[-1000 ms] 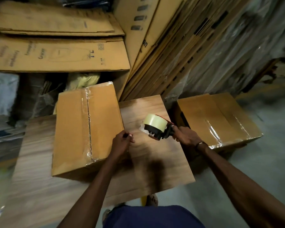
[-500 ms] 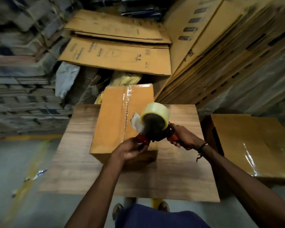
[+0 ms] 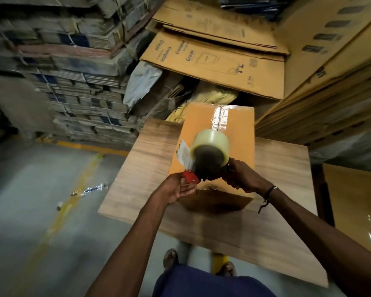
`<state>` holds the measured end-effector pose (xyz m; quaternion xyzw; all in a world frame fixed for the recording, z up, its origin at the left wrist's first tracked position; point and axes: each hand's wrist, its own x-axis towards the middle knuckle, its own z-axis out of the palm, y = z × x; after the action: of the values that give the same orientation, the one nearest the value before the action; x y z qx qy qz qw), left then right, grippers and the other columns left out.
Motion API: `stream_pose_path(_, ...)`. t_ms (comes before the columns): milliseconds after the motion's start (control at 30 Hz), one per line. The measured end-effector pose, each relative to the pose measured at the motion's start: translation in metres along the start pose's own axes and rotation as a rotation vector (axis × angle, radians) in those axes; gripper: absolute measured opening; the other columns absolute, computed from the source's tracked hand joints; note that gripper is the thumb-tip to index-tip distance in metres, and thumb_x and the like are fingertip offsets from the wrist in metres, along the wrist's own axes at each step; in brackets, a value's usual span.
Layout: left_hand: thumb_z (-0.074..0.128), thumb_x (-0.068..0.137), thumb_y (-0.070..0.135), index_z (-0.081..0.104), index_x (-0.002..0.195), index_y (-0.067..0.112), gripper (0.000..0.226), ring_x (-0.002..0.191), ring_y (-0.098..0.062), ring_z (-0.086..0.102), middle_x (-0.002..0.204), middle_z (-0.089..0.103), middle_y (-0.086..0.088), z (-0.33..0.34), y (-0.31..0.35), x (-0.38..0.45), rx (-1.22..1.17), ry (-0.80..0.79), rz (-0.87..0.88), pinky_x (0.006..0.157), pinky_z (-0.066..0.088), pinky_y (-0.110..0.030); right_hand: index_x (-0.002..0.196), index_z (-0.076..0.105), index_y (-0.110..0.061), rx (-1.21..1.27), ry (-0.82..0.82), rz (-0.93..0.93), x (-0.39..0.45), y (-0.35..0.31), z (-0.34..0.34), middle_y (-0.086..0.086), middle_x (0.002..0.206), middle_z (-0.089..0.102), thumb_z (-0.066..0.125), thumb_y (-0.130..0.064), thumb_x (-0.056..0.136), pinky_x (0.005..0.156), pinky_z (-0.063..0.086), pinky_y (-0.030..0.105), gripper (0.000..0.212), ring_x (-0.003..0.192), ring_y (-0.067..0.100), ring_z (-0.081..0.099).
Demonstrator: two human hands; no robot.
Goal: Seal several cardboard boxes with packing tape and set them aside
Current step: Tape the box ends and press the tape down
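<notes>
Your R hand (image 3: 243, 179) grips dispenser (image 3: 209, 156), L hand (image 3: 178, 188) pinches its red tip; box (image 3: 240, 133) seam runs straight away, just below.

Two sealed boxes, one on the table (image 3: 150, 151) at (image 3: 240, 125), one beside it (image 3: 356, 202); one tape dispenser (image 3: 208, 155).

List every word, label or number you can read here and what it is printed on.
"Crompton": on the flattened carton leaning behind the table, printed sideways.
"Greaves": same carton, beside it, somewhat blurred.
"Grace": same carton, next to an outline drawing.
Small print near that carton's right end: too small to read.
Dark blocks on the large cartons at upper right: blurred, unreadable.
Tape dispenser and taped box: no legible text.
</notes>
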<state>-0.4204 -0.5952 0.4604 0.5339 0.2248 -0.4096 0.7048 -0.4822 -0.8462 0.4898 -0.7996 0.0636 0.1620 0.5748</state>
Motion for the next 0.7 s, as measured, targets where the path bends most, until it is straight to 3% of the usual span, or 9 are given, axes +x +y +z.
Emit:
stream_pose_path(67, 0.040, 0.107, 0.009, 0.059, 0.115, 0.004, 0.021, 0.068, -0.020, 0.074, 0.084, 0.073, -0.011, -0.009, 0.002, 0.001, 0.098, 0.063, 0.042, 0.056, 0.061, -0.030, 0.100, 0.056, 0.008, 0.003, -0.004, 0.001, 0.004, -0.001, 0.013, 0.012, 0.068, 0.053, 0.032, -0.039, 0.112, 0.048, 0.038, 0.026, 0.053, 0.055, 0.024, 0.039)
stream_pose_path(167, 0.040, 0.105, 0.004, 0.059, 0.094, 0.007, 0.022, 0.051, -0.019, 0.068, 0.084, 0.063, -0.013, -0.020, 0.005, 0.000, 0.216, 0.161, 0.142, 0.045, 0.056, -0.025, 0.101, 0.059, -0.002, -0.043, 0.019, 0.031, 0.008, -0.005, 0.029, 0.013, 0.068, 0.056, 0.032, -0.027, 0.113, 0.048, 0.039, 0.024, 0.038, 0.054, 0.025, 0.043)
stream_pose_path(233, 0.058, 0.095, 0.002, 0.066, 0.086, 0.007, 0.013, 0.063, -0.019, 0.068, 0.083, 0.066, -0.011, -0.036, 0.003, 0.013, 0.526, 0.347, 0.371, 0.052, 0.050, -0.019, 0.105, 0.062, -0.003, -0.060, 0.027, 0.061, 0.012, -0.005, 0.038, 0.012, 0.066, 0.058, 0.033, -0.025, 0.113, 0.048, 0.040, 0.023, 0.036, 0.052, 0.023, 0.046)
stream_pose_path(300, 0.070, 0.084, 0.002, 0.073, 0.074, 0.015, 0.017, 0.077, -0.020, 0.070, 0.076, 0.071, -0.002, -0.049, 0.001, 0.019, 0.726, 0.454, 0.494, 0.065, 0.049, -0.021, 0.099, 0.064, 0.003, -0.071, 0.051, 0.106, 0.014, -0.003, 0.046, 0.011, 0.065, 0.061, 0.031, -0.034, 0.113, 0.048, 0.041, 0.022, 0.052, 0.051, 0.020, 0.049)
stream_pose_path(400, 0.078, 0.081, 0.017, 0.078, 0.064, 0.023, 0.018, 0.071, -0.019, 0.074, 0.064, 0.073, 0.005, -0.067, 0.003, 0.025, 0.701, 0.377, 0.524, 0.075, 0.062, -0.036, 0.076, 0.061, -0.005, -0.041, 0.083, 0.159, 0.010, -0.001, 0.052, 0.009, 0.061, 0.058, 0.022, -0.046, 0.112, 0.048, 0.041, 0.024, 0.067, 0.048, 0.019, 0.047)
stream_pose_path(500, 0.079, 0.088, 0.031, 0.078, 0.065, 0.024, 0.024, 0.064, -0.017, 0.073, 0.061, 0.072, 0.008, -0.097, 0.008, 0.030, 0.743, 0.394, 0.595, 0.075, 0.063, -0.041, 0.065, 0.058, -0.009, -0.096, 0.112, 0.169, 0.003, 0.004, 0.043, 0.008, 0.055, 0.055, 0.018, -0.045, 0.112, 0.051, 0.041, 0.026, 0.072, 0.046, 0.021, 0.045)
stream_pose_path(700, 0.074, 0.093, 0.030, 0.077, 0.068, 0.024, 0.026, 0.063, -0.015, 0.071, 0.064, 0.073, 0.009, -0.125, 0.005, 0.041, 0.816, 0.346, 0.608, 0.076, 0.062, -0.045, 0.075, 0.061, 0.001, -0.146, 0.134, 0.230, -0.014, 0.036, 0.024, 0.006, 0.052, 0.058, 0.016, -0.040, 0.111, 0.054, 0.042, 0.027, 0.071, 0.044, 0.018, 0.048)
